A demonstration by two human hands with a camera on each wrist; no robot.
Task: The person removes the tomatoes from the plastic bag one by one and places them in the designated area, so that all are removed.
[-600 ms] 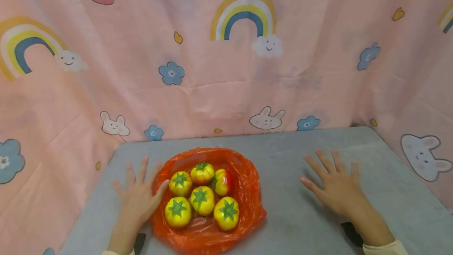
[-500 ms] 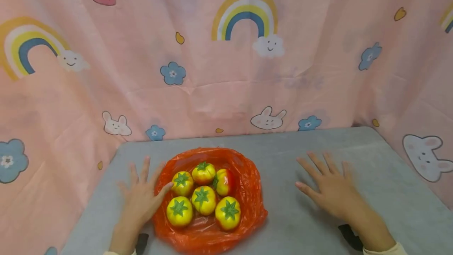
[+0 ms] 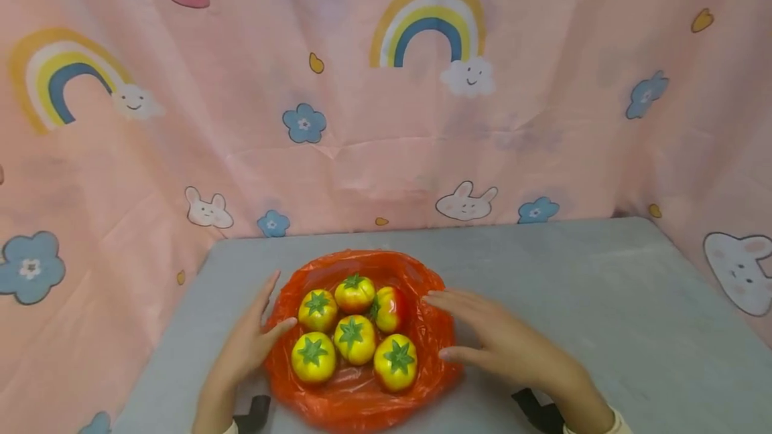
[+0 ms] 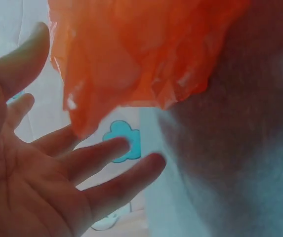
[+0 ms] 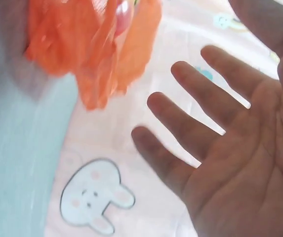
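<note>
A crinkled orange-red plastic bag (image 3: 434, 374) lies spread in a round shape on the grey table. Several yellow-and-red tomatoes (image 3: 355, 339) with green star-shaped tops sit in its middle. My left hand (image 3: 244, 350) is at the bag's left rim, thumb over the edge and fingers spread; in the left wrist view the bag (image 4: 126, 59) partly overlaps a fingertip, and contact cannot be told. On the other side, my right hand (image 3: 500, 337) reaches its fingertips over the bag's right rim. The right wrist view shows those fingers (image 5: 195, 94) straight and apart from the bag (image 5: 67, 44).
The grey table (image 3: 573, 273) extends to the right and behind the bag. A pink curtain (image 3: 362, 173) printed with rainbows, rabbits and flowers hangs along the back and both sides. Dark straps (image 3: 537, 410) show by both wrists.
My right hand has moved left, from the bare table to the bag's right rim. My left hand has turned inward, its fingers closer together. The bag and tomatoes keep their arrangement; the view shifted slightly.
</note>
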